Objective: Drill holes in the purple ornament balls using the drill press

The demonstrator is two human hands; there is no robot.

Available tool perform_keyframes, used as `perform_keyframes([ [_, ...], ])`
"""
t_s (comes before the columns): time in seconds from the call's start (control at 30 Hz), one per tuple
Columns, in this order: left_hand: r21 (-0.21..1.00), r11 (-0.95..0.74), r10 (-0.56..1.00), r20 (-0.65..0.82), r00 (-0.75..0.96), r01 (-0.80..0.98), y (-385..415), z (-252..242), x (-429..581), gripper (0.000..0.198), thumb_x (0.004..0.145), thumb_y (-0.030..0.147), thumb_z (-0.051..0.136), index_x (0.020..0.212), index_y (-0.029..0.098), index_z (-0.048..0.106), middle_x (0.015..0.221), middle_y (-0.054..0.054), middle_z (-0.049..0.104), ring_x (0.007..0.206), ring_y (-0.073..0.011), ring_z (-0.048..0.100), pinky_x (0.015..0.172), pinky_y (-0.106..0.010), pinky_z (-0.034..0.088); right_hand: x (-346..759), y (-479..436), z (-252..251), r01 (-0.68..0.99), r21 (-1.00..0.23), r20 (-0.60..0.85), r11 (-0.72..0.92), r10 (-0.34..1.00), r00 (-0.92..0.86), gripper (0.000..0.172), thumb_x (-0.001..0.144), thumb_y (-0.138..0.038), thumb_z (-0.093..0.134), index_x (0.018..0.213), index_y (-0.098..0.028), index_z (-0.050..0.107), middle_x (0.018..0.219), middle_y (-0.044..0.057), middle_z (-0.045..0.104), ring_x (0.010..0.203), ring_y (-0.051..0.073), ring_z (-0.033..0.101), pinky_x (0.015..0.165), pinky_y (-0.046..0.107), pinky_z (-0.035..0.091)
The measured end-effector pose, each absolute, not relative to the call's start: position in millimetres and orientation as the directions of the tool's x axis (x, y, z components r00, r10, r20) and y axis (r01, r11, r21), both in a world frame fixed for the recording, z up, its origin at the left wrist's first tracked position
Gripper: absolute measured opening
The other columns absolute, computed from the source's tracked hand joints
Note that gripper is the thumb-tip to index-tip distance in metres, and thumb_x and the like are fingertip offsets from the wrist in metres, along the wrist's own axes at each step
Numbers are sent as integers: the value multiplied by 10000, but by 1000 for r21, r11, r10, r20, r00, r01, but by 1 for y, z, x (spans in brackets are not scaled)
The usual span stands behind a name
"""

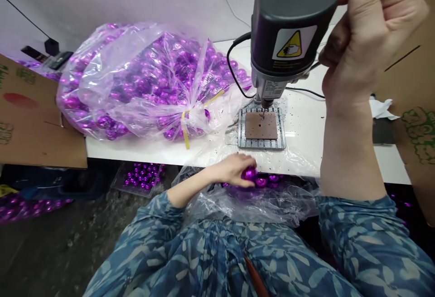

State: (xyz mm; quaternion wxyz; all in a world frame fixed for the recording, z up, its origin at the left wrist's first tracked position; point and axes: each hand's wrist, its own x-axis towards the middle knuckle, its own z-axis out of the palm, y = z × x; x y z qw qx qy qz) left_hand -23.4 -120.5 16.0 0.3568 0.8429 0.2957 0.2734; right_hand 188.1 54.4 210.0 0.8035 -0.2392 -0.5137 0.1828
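Observation:
My left hand (234,170) is closed around a shiny purple ball (249,173), just off the table's front edge. Beneath it, more purple balls (261,182) lie in a clear plastic bag (272,206) across my lap. At upper right, my right hand (374,29) is raised with its fingers curled beside a black bench drill press (295,11). It grips the drill's lever (315,65), a dark bar mostly hidden by the fingers. Under the drill bit (263,112), a brown block (261,126) with a small dark hole rests on the slotted metal base (280,144).
A large tied clear bag (136,79) full of purple balls covers the table's left side. Cardboard boxes (37,115) stand at both sides. Dark shavings lie around the base. A clear tub (141,179) of purple pieces sits below the table. A black cord (231,61) loops beside the drill.

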Motion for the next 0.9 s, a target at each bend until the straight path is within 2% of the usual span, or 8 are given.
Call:
perform_keyframes([
  [0.1,784,-582,591,228,774,213,-132,22,-44,406,805,736,892,881,360,758,719,-4,694,626,-216,622,612,-358,523,186,49,212,-143,-536,731,832,542,415,502,742,-657,778,722,-187,603,460,-101,283,335,34,194,334,312,48],
  [0.2,706,-537,757,162,633,461,-100,32,-60,297,1072,557,656,987,294,764,876,-56,778,826,-241,730,781,-366,587,188,50,213,-207,-554,704,806,587,400,487,692,-619,833,724,-176,635,447,-101,251,340,47,233,334,320,34],
  [0.37,31,-4,999,37,3,1000,-21,53,-72,388,1078,73,395,1327,104,689,1402,-270,717,1339,-366,663,1075,-482,538,189,50,213,-191,-600,663,777,616,425,356,852,-452,818,722,-175,638,458,-94,219,369,59,309,367,270,60],
  [0.5,-128,228,969,-64,-237,965,8,59,-73,500,1032,-2,379,1447,73,649,1482,-317,674,1402,-393,645,1059,-490,561,190,49,212,-156,-612,673,775,615,411,466,726,-641,838,730,-209,665,467,-81,213,368,71,307,361,315,65],
  [0.63,8,233,968,-94,-231,972,8,63,-77,451,1003,-4,523,1415,87,682,1512,-308,655,1432,-404,649,1120,-516,566,188,47,212,-132,-624,665,770,612,427,344,871,-465,816,729,-210,635,466,-91,213,363,49,292,361,286,59],
  [0.73,464,68,988,92,-125,883,-1,63,-78,459,1005,150,691,1461,189,661,1544,-234,645,1410,-376,652,1169,-543,560,185,43,213,-198,-586,668,786,607,432,319,897,-380,804,726,-187,617,456,-103,207,363,43,295,362,256,52],
  [0.83,935,-45,996,67,-53,351,-10,60,-71,450,1010,322,747,1449,278,660,1468,-137,707,1283,-295,716,1124,-499,618,186,41,212,-190,-570,690,799,591,417,334,886,-420,809,746,-182,621,461,-103,231,366,35,289,360,246,87],
  [0.9,993,111,994,-110,28,-45,-13,56,-63,404,1004,359,755,1392,273,688,1384,-116,750,1194,-265,755,1078,-493,655,187,42,211,-146,-570,717,809,576,393,419,830,-563,791,763,-187,619,467,-99,246,366,33,286,358,253,107],
])
